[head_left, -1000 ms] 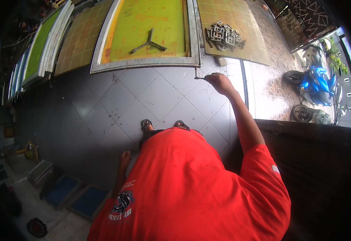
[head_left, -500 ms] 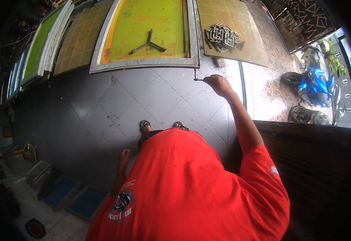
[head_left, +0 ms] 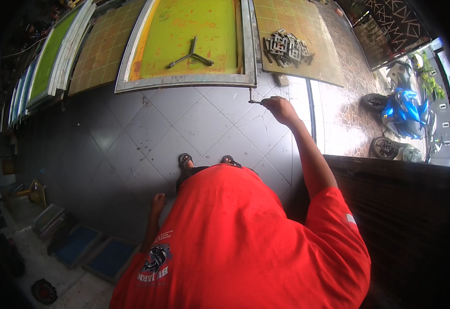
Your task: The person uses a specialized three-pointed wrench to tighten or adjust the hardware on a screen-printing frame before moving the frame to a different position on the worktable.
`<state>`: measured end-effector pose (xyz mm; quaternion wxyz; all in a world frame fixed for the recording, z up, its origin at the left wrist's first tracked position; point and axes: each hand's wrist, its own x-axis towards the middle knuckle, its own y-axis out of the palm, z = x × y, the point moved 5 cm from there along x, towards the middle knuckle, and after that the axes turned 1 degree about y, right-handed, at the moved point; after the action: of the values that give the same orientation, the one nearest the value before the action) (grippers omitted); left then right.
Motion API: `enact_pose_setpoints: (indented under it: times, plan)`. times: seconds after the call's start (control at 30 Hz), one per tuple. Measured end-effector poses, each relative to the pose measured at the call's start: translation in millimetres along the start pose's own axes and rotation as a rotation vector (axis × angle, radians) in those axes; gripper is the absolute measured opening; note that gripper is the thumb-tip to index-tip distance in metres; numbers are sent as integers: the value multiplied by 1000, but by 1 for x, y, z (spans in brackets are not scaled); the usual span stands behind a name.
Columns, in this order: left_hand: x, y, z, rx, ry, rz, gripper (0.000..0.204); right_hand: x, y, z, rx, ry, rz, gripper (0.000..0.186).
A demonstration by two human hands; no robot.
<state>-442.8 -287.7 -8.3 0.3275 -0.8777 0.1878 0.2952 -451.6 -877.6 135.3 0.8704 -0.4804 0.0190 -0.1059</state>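
My right hand [head_left: 280, 109] reaches forward, its fingers closed on a small dark metal wrench [head_left: 256, 102]. The other end of the wrench meets a thin upright bolt [head_left: 251, 95] under the near right corner of a metal-framed printing screen [head_left: 183, 81]. On the yellow-green mesh of that screen lies a three-armed Y-shaped socket wrench [head_left: 192, 55], untouched. My left hand [head_left: 158, 202] hangs low beside my body with curled fingers, and nothing shows in it.
A pile of metal clamps or hinges [head_left: 288, 48] rests on the board [head_left: 317, 56] right of the screen. More framed screens [head_left: 63, 56] stand at the left. Blue-meshed frames [head_left: 109, 257] lie behind on the left. A blue motorbike [head_left: 406, 112] stands at the right.
Almost nothing differs. My right hand and the wrench keep their place at the bolt, and my left hand has shifted very slightly.
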Motion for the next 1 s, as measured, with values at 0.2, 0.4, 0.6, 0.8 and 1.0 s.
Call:
enact_pose_setpoints:
  times: [0.2, 0.4, 0.6, 0.8, 1.0]
  plan:
    - [14, 0, 18, 3, 19, 9, 32, 7, -10, 12, -100, 3, 105, 19]
    - [25, 8, 9, -47, -15, 67, 31, 7, -10, 11, -151, -50, 214, 19]
    - [43, 24, -127, 440, 596, -252, 43, 14, -10, 8, -108, -107, 271, 21]
    - [42, 47, -386, 670, 1165, -387, 63, 24, -14, 19, 35, 139, 353, 34]
    - [97, 89, -429, 1054, 1166, -374, 64, 30, -1, -3, -50, 213, 482, 42]
